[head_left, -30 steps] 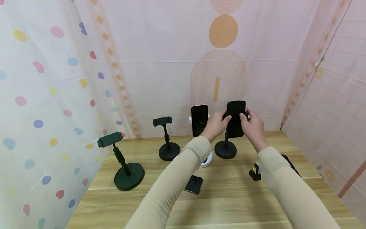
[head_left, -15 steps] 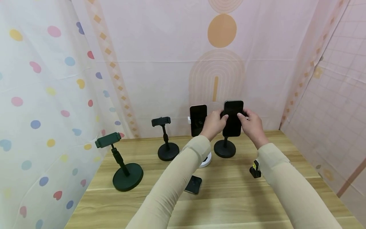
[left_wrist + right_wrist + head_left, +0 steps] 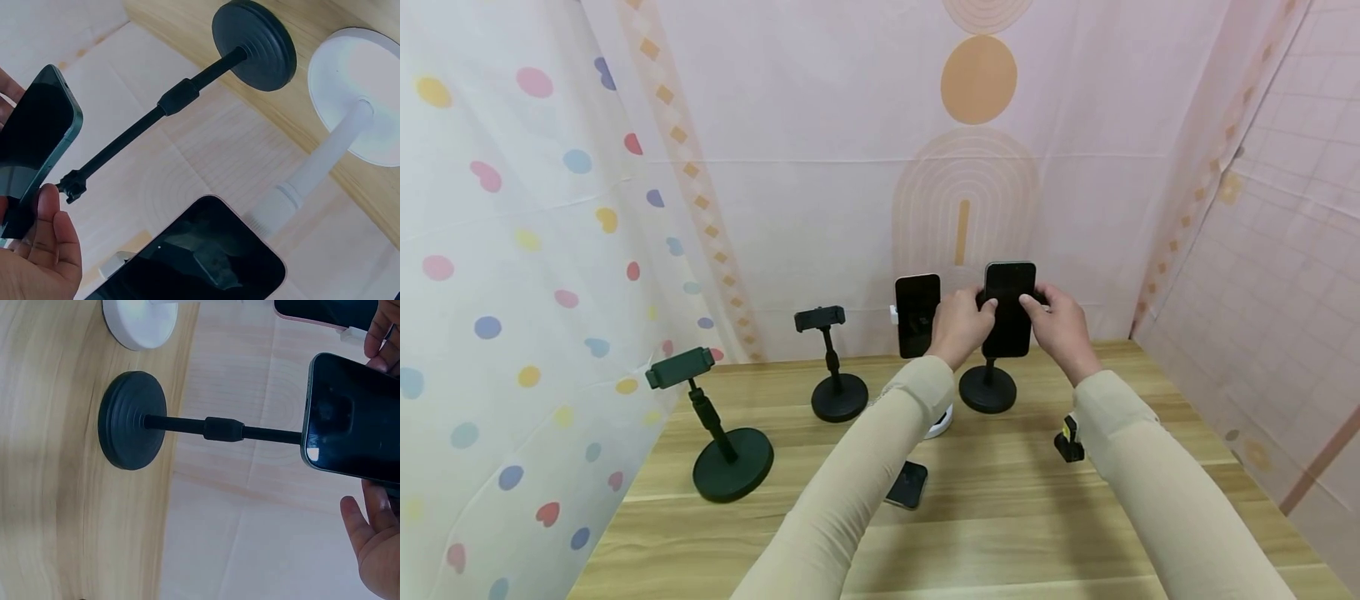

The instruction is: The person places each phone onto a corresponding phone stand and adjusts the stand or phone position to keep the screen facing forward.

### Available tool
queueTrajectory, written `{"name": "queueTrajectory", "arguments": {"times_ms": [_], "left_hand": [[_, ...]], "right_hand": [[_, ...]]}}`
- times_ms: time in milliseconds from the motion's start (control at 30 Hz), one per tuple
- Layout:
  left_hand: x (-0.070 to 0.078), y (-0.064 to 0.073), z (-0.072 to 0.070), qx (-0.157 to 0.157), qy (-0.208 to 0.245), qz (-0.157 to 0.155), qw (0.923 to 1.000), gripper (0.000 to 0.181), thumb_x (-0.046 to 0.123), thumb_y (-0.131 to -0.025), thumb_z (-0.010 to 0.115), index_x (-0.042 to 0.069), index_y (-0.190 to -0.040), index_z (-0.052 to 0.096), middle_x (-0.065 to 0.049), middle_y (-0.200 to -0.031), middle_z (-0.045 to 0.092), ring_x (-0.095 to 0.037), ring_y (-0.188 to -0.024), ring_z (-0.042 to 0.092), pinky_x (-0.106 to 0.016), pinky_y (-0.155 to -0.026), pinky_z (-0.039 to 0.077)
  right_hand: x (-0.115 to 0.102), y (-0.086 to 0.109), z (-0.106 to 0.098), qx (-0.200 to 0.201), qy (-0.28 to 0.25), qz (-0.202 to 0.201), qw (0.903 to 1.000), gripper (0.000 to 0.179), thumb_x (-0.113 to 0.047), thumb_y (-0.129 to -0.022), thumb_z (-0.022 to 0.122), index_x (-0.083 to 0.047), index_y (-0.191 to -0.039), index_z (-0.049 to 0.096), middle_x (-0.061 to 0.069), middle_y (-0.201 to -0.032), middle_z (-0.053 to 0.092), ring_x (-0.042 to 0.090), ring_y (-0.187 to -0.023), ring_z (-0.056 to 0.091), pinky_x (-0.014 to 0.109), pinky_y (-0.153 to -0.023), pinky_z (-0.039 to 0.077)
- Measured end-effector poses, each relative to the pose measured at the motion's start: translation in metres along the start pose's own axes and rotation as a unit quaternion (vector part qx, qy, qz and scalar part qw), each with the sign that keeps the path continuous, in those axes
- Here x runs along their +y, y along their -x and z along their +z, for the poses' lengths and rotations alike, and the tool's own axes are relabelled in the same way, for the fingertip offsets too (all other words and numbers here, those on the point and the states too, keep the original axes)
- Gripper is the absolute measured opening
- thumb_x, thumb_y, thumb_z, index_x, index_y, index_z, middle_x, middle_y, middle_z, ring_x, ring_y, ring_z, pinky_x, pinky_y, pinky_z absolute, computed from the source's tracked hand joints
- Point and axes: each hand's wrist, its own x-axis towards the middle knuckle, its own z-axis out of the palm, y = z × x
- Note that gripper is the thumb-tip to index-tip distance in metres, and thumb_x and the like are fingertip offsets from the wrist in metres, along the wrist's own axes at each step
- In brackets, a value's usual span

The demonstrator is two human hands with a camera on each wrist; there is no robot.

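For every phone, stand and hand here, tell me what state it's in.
Held phone, upright, screen dark
Middle phone, upright, screen dark
Front phone, lying flat
Right black stand, standing, held phone at top
White stand, standing, middle phone at top
Left black stand, standing, no phone
Green stand, standing, no phone
Left hand, gripping held phone
Right hand, gripping held phone

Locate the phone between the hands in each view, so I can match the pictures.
Head: the phone is right of centre.
Left wrist: phone at the left edge, partly cut off.
Right wrist: phone at the right edge, partly cut off.
Shared landmark: the white round base, partly hidden in the head view.
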Motion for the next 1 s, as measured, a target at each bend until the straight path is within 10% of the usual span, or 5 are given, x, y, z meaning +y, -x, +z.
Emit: {"name": "queueTrajectory", "arguments": {"times_ms": [267,1000], "left_hand": [[0.0044,-0.0012,0.0017,0.010,-0.018,-0.015,0.9997,0.038,0.030,-0.101,0.059,0.011,-0.134,0.062,-0.007,-0.119,0.069,-0.022,-0.101,0.067,-0.036,-0.086,0.053],[0.0049,0.0038,0.0058,0.017,-0.069,-0.023,0.9972,0.038,0.035,-0.102,0.057,0.015,-0.134,0.062,-0.003,-0.108,0.071,-0.019,-0.088,0.068,-0.035,-0.077,0.054]], "right_hand": [[0.0002,-0.0015,-0.0009,0.004,0.002,0.002,1.0000,0.048,-0.030,-0.106,0.048,0.002,-0.143,0.047,0.024,-0.140,0.052,0.041,-0.127,0.051,0.052,-0.106,0.038],[0.0023,0.0011,0.0015,0.007,-0.005,0.002,1.0000,0.045,-0.028,-0.106,0.048,0.002,-0.140,0.050,0.025,-0.139,0.052,0.041,-0.128,0.050,0.052,-0.105,0.039]]}}
